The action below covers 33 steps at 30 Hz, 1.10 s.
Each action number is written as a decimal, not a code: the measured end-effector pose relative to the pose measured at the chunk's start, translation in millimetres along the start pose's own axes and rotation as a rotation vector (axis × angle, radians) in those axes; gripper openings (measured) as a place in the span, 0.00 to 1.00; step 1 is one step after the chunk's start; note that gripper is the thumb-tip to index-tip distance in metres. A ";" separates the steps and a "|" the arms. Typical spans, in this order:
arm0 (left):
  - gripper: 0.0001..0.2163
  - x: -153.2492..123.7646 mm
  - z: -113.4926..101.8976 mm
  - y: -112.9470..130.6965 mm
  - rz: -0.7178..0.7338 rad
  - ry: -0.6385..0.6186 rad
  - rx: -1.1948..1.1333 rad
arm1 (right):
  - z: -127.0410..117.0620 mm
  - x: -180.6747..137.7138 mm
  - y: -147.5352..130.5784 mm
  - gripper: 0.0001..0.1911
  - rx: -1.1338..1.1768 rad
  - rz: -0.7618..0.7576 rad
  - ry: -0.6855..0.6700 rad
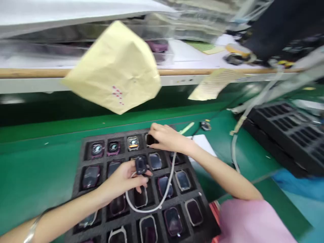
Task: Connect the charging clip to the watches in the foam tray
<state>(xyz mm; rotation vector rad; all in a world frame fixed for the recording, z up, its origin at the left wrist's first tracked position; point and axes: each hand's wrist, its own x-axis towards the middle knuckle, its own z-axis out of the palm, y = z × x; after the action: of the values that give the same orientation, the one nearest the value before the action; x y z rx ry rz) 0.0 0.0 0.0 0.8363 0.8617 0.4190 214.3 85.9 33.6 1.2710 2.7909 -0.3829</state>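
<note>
A black foam tray (80,160) lies on the green bench, its compartments holding several smartwatch cases without straps. My left hand (126,177) is over the middle of the tray, fingers closed around a small black square block (141,165). A white cable (165,194) loops from this hand across the tray and up past my right wrist; where it joins the block is hidden. My right hand (165,136) reaches into the far-right compartment, its fingers closed on a smartwatch (151,140), partly covered. Lit screens show on the smartwatch with an orange band (133,143) and two purple-framed ones beside it.
Above the bench runs a shelf edge (177,80) with a yellow paper sheet (116,67) and a smaller yellow note (212,84) hanging down. Black stacked trays (286,131) stand at the right. Behind my right arm lies a white paper (205,145) near a dark connector (205,125).
</note>
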 end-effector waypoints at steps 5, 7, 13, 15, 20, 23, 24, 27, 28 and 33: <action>0.19 -2.3 -5.2 -16.3 -0.008 0.091 -0.006 | 2.6 -9.4 1.0 0.19 0.044 0.097 0.043; 0.19 1.7 -7.3 -21.9 0.001 0.098 -0.007 | -1.2 -20.1 -2.6 0.20 0.095 0.079 0.116; 0.21 3.1 -2.6 -15.2 0.079 0.007 -0.027 | 7.4 -42.8 -49.1 0.19 0.314 -0.261 0.199; 0.20 1.7 -1.0 -8.7 0.121 0.053 -0.026 | 13.9 -43.5 -58.6 0.19 0.274 -0.266 0.215; 0.15 1.9 -1.9 -1.6 0.094 0.062 -0.056 | 19.3 -32.7 -57.9 0.22 0.280 -0.290 0.254; 0.15 2.7 -2.7 -3.4 0.126 0.068 -0.099 | 19.0 -26.1 -56.6 0.21 0.258 -0.283 0.253; 0.15 2.8 -2.8 -4.2 0.129 0.075 -0.108 | 19.2 -24.9 -56.9 0.20 0.255 -0.284 0.248; 0.16 2.9 -3.0 -5.7 0.134 0.070 -0.104 | 20.8 -24.1 -57.2 0.18 0.252 -0.319 0.240; 0.16 2.8 -3.1 -5.7 0.134 0.061 -0.093 | 21.6 -24.4 -56.8 0.18 0.259 -0.333 0.239; 0.17 1.8 -3.9 -2.0 0.125 0.060 -0.073 | 28.1 -25.7 -53.2 0.18 0.339 -0.330 0.247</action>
<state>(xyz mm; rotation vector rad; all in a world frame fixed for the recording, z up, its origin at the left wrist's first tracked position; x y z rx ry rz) -2.0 1.7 -3.9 0.8159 0.8469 0.5847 189.8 26.6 21.0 0.9532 3.2643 -0.7965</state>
